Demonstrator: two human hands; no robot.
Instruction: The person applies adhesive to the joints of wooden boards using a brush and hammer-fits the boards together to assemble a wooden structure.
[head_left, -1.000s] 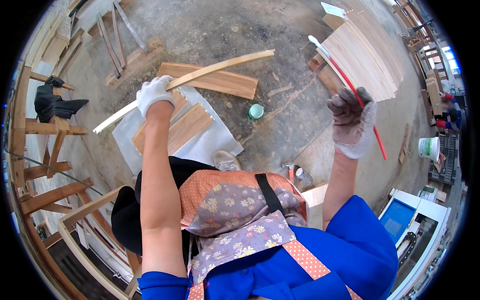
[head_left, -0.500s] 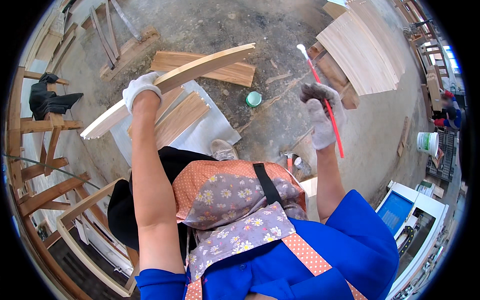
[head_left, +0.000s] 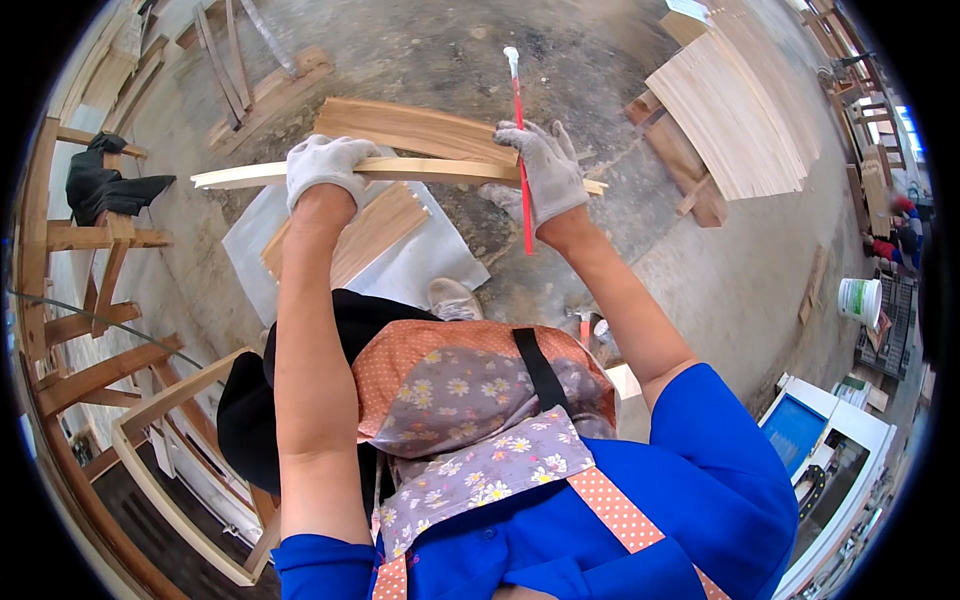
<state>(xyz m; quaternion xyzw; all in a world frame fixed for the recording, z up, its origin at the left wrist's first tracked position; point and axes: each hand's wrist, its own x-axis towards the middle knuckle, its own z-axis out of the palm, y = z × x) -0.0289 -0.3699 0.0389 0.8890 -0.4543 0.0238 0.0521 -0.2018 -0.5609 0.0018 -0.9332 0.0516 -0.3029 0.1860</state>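
My left hand (head_left: pixel 328 172), in a white work glove, is closed around a long pale wooden board (head_left: pixel 440 170) near its left part. The board is held up almost level, with its narrow edge toward me. At its right end is my gloved right hand (head_left: pixel 552 175), which also has a thin red-handled brush (head_left: pixel 517 105) in it. The brush stands nearly upright with a white, wet-looking tip at the top. Some right fingers are spread; one lies below the board, and whether they grip it is hard to tell.
Beneath the held board, more wooden boards (head_left: pixel 385 232) lie on a pale sheet (head_left: pixel 440 250), with another board (head_left: pixel 400 122) beyond. A fanned stack of boards (head_left: pixel 735 110) rests on timbers at right. A hammer (head_left: pixel 585 322) lies near my knee. Wooden frames (head_left: pixel 180 400) stand left; a white bucket (head_left: pixel 858 298) stands right.
My right hand has moved left with the brush to the board's right end. The board has turned from slanted to nearly level. The small green cup on the floor is now hidden.
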